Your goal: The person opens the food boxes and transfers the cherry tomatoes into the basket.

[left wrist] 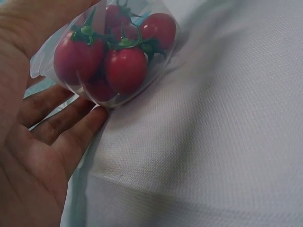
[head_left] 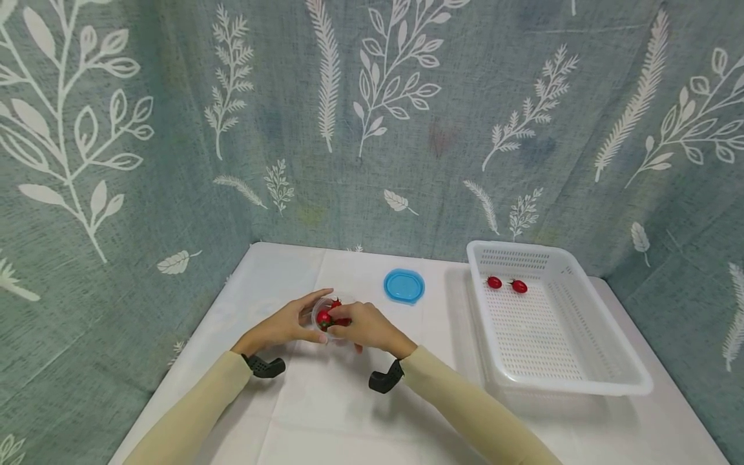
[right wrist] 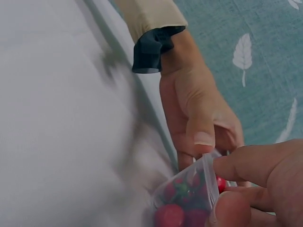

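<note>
A small clear plastic cup [left wrist: 163, 71] filled with red cherry tomatoes [left wrist: 125, 68] with green stems stands on the white cloth. My left hand [head_left: 286, 321] holds it from the left, thumb on the near side and fingers on the far side. From the right, my right hand [head_left: 369, 326] reaches over the mouth of the cup. Its thumb and fingers pinch a cherry tomato [right wrist: 221, 184] at the rim, seen in the right wrist view. That tomato is mostly hidden by the fingers.
A blue lid [head_left: 403, 286] lies on the white cloth [head_left: 325, 407] behind my hands. To the right is a white perforated plastic basket [head_left: 581, 387], with two red tomatoes [head_left: 519, 286] near its far left corner. Grey-green leaf-patterned curtains [head_left: 349, 194] enclose the table's back and sides.
</note>
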A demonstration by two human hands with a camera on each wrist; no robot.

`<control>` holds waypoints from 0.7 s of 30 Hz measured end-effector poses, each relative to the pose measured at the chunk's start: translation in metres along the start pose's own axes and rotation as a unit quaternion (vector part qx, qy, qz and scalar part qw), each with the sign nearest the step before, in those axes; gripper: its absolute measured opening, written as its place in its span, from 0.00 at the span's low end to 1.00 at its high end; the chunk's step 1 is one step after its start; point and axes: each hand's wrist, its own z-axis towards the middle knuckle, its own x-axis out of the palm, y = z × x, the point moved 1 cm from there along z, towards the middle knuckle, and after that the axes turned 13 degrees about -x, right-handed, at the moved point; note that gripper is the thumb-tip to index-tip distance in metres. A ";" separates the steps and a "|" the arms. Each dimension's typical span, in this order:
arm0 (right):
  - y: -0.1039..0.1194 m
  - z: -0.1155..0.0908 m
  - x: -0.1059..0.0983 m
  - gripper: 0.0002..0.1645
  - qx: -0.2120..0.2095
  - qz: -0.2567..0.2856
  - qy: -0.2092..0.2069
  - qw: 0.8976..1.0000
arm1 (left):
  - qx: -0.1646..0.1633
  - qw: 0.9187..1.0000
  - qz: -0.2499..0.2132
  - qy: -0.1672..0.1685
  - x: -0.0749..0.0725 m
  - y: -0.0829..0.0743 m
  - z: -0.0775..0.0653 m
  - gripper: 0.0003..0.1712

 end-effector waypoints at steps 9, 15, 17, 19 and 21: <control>-0.005 0.002 -0.001 0.24 0.031 0.071 -0.017 0.997 | -0.003 1.000 -0.003 -0.003 0.000 0.001 0.002 0.59; -0.010 0.004 -0.001 0.20 0.029 0.104 -0.022 0.994 | -0.007 1.000 -0.005 -0.009 0.000 0.002 0.002 0.58; -0.011 0.004 -0.001 0.18 0.026 0.113 -0.021 0.993 | -0.012 1.000 -0.006 -0.012 0.000 0.003 0.001 0.58; -0.011 0.005 -0.001 0.17 0.024 0.118 -0.022 0.992 | -0.015 1.000 -0.004 -0.016 0.000 0.003 0.001 0.58; -0.012 0.006 0.000 0.16 0.027 0.122 -0.026 0.992 | -0.015 1.000 -0.004 -0.017 -0.001 0.003 0.001 0.58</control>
